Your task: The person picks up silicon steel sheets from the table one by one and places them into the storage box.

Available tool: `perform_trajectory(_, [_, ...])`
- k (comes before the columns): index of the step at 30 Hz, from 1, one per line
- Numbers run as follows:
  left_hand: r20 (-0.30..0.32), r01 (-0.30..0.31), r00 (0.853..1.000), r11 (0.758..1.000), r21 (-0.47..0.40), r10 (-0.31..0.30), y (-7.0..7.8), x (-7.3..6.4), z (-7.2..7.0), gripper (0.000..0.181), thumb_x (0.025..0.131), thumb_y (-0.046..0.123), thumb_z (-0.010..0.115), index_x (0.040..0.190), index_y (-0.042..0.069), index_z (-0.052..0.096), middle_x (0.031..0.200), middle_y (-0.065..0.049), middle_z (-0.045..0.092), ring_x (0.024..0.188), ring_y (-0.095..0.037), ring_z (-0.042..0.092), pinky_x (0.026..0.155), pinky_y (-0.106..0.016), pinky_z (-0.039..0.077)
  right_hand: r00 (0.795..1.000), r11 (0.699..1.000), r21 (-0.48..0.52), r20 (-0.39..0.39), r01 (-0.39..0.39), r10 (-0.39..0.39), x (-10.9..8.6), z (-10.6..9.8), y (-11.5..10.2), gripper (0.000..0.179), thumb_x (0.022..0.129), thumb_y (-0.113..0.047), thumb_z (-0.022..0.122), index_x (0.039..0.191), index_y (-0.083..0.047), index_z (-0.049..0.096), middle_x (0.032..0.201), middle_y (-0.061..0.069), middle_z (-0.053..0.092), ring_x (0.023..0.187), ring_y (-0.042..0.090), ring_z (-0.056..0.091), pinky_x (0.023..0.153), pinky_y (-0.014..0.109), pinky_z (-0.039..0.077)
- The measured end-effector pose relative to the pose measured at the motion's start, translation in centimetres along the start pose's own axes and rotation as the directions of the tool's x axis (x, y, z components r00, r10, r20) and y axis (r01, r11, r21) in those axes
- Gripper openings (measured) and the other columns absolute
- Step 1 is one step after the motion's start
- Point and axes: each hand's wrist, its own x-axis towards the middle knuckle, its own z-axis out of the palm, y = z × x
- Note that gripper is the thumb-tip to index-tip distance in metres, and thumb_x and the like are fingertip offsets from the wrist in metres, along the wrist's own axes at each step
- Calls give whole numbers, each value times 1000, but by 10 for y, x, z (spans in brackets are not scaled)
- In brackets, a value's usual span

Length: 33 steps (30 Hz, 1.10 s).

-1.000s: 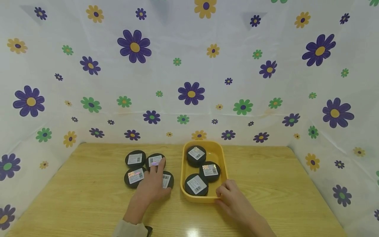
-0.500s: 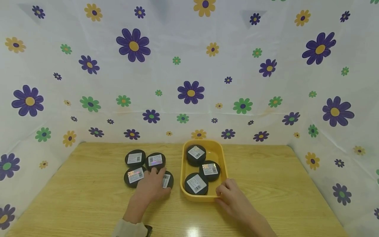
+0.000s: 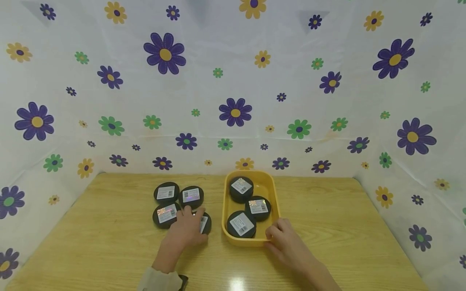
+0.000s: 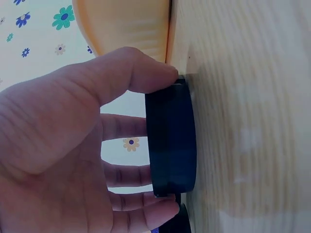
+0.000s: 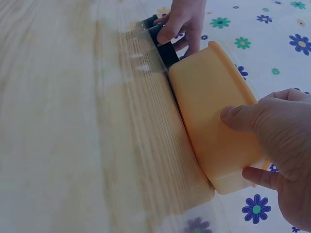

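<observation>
Black tub [image 4: 172, 141], pinched by the left hand [image 3: 185, 229]: thumb on the side toward the yellow box [image 3: 251, 243], fingers round the other. Tub lies right within that grip, left hand much the nearer; box just to its right, near left corner closest. Tub looks flat on the table [image 3: 327, 214], label [image 3: 203, 223] up, partly covered; round, so no long axis, no pointing end. Right hand [image 3: 289, 244] grips the box's near right corner. Three tubs [image 3: 191, 196] beyond, toward the table's far edge; three more [image 3: 241, 224] inside the box.

black containers [image 4: 172, 138], yellow tray [image 3: 263, 190], flowered cloth [image 3: 204, 93]
</observation>
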Motion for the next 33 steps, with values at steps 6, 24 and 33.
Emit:
perform_trajectory(6, [8, -31, 999, 998, -48, 32, -2, 0, -2, 75, 69, 21, 83, 136, 8, 50, 121, -27, 42, 107, -47, 43, 72, -59, 51, 1000, 1000, 1, -13, 22, -22, 2, 0, -1, 34, 73, -8, 85, 88, -16, 55, 88, -7, 43, 88, 11, 43, 74, 27, 42])
perform_trajectory(24, [-45, -30, 999, 989, -145, 23, -6, -7, -24, 76, 66, 20, 75, 136, 15, 48, 125, -26, 40, 111, -48, 43, 68, -50, 50, 1000, 1000, 4, -11, 30, -30, 2, 2, 2, 34, 74, -10, 84, 88, -17, 54, 89, -7, 42, 89, 11, 43, 75, 25, 42])
perform_trajectory(33, [-166, -45, 986, 981, -190, 13, -6, -9, -36, 77, 73, 25, 73, 142, 14, 42, 132, -28, 37, 111, -46, 40, 73, -54, 50, 998, 999, 0, -44, 52, -52, 0, 2, 2, 38, 69, -7, 86, 88, -16, 55, 89, -6, 43, 87, 11, 44, 73, 23, 43])
